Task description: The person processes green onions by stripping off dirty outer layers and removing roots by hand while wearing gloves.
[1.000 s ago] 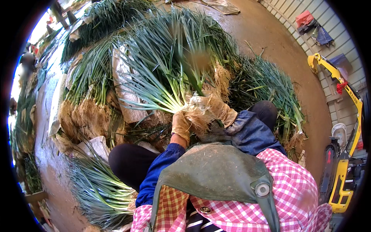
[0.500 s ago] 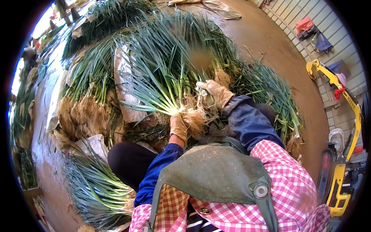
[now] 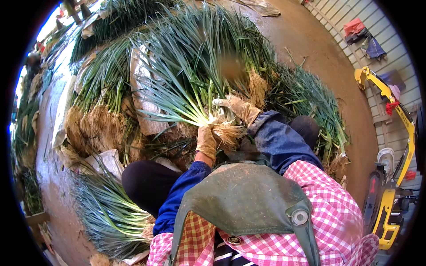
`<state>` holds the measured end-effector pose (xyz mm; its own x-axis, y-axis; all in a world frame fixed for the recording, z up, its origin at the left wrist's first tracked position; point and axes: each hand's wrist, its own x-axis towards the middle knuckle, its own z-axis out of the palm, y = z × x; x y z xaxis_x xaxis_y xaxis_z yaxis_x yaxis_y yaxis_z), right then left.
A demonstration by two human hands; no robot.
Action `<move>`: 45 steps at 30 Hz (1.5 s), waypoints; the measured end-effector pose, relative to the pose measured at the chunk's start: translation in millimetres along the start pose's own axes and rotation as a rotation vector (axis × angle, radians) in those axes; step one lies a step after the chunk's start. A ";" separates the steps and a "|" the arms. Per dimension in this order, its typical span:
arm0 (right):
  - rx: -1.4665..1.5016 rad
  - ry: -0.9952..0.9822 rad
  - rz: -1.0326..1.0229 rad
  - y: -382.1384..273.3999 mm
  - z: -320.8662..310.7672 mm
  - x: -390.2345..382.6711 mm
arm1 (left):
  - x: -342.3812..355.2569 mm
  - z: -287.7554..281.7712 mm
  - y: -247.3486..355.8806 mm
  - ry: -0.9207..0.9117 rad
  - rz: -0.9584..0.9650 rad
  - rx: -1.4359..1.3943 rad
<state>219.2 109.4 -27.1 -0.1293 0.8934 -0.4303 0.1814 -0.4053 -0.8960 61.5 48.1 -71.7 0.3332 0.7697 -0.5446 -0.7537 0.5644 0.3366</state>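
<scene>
My left hand [image 3: 206, 142], in a tan work glove, is closed round a bunch of spring onions [image 3: 202, 116] at the white stalk ends. The bunch's pale, stringy roots [image 3: 228, 134] stick out to the right of that hand, and its long green leaves fan up and to the left. My right hand [image 3: 238, 108], gloved too, is closed on stalks just right of the bunch, its fingertips against the white stems. Exactly how many stalks it grips is hidden. Behind the hands lies a large heap of spring onions [image 3: 191, 44].
More spring onion bundles lie at left [image 3: 100, 88], lower left [image 3: 108, 213] and right [image 3: 310, 102]. A pale sack [image 3: 144, 84] lies beside the heap. A yellow toy-like excavator [image 3: 390, 213] stands at right near a ribbed wall [image 3: 337, 22]. My knees flank the work.
My right hand has moved left and slightly down, bringing its stalks against the bunch in my left hand. The left hand keeps its grip, nearly in place.
</scene>
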 end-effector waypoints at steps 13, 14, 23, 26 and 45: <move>-1.320 0.425 -0.725 -16.3 27.5 -29.0 | -0.7 6.8 0.0 0.133 0.187 0.139; -1.391 0.294 -0.579 -12.9 34.4 -34.7 | 0.7 6.7 -0.3 0.106 0.169 0.083; 0.734 -0.289 -0.118 -25.7 38.4 -73.7 | 19.2 -18.8 -2.5 0.107 0.153 0.058; 0.338 0.006 -0.306 -58.5 25.8 -61.8 | 20.7 -19.4 -8.2 0.099 0.181 0.077; -1.669 0.298 -0.497 -58.3 78.9 -0.6 | 2.1 -12.3 -21.2 0.230 0.360 0.383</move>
<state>131.8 117.3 16.7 -0.3451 0.9382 0.0263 0.9186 0.3318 0.2147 71.2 34.1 -89.4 -0.0710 0.8729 -0.4826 -0.5236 0.3792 0.7629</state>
